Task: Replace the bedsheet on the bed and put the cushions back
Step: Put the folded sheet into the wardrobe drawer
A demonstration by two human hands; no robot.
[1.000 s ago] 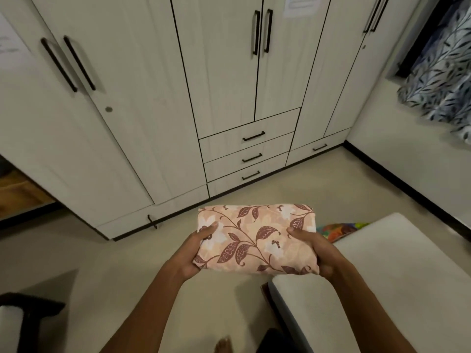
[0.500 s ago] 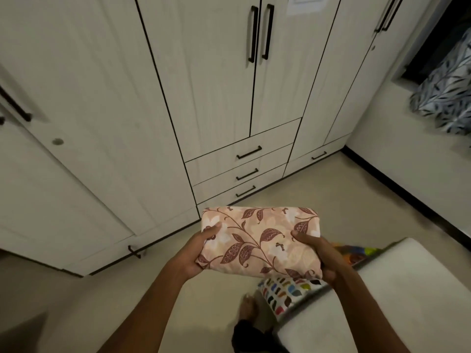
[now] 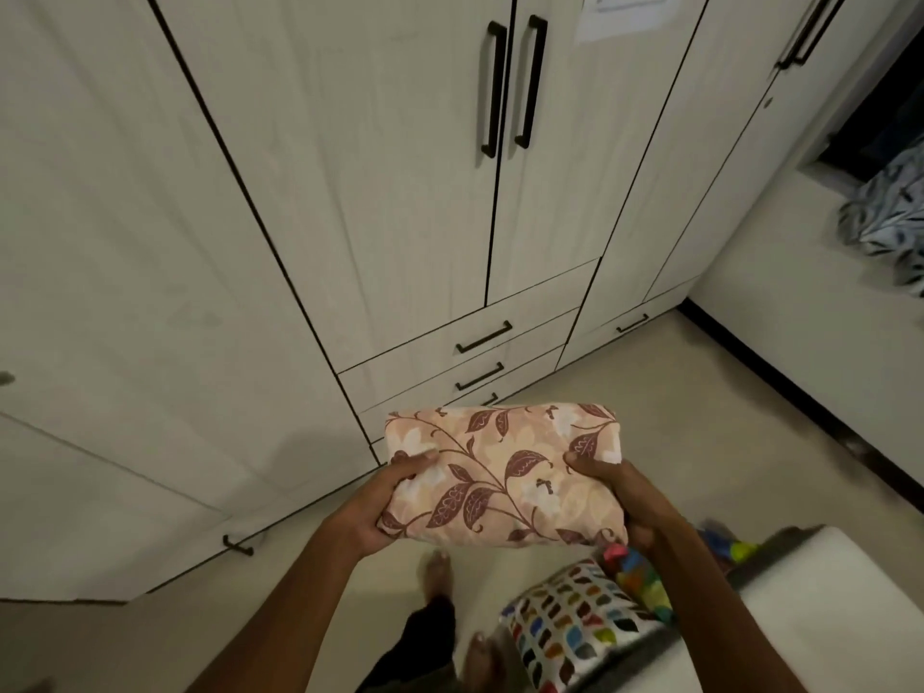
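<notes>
The folded bedsheet (image 3: pixel 502 475) is a thick, rounded bundle of peach cloth printed with brown leaves, curling stems and pale flowers. It is held in the air in front of the person, above the floor (image 3: pixel 650 392) and just ahead of the wardrobe's lower drawers (image 3: pixel 482 337), touching no furniture. The left hand (image 3: pixel 372 507) grasps the bundle's left end, with its thumb lying on top and its fingers curled underneath. The right hand (image 3: pixel 622 497) grasps the right end the same way, thumb on the top face and fingers wrapped below. Both forearms reach up from the bottom edge of the view.

Below the bundle, a bare foot (image 3: pixel 437 567) stands on the pale floor, with dark trouser cloth just behind it. To the lower right a cushion (image 3: pixel 575 627), white with rows of many-coloured leaf shapes, lies against the near edge of the bed; whether it rests on the floor or leans I cannot tell. Just beyond it, partly behind the right forearm, is some bright multi-coloured fabric (image 3: pixel 637 577), too blurred to name. The bed (image 3: pixel 825 617) shows as a bare white mattress corner at the lower right.

The pale wood-grain wardrobe (image 3: pixel 350 192) fills the background, with black bar handles and a sheet of paper (image 3: pixel 625 12) stuck on one door. At the far right, a blue-and-white leaf-patterned cloth (image 3: pixel 890 227) hangs by a dark opening.
</notes>
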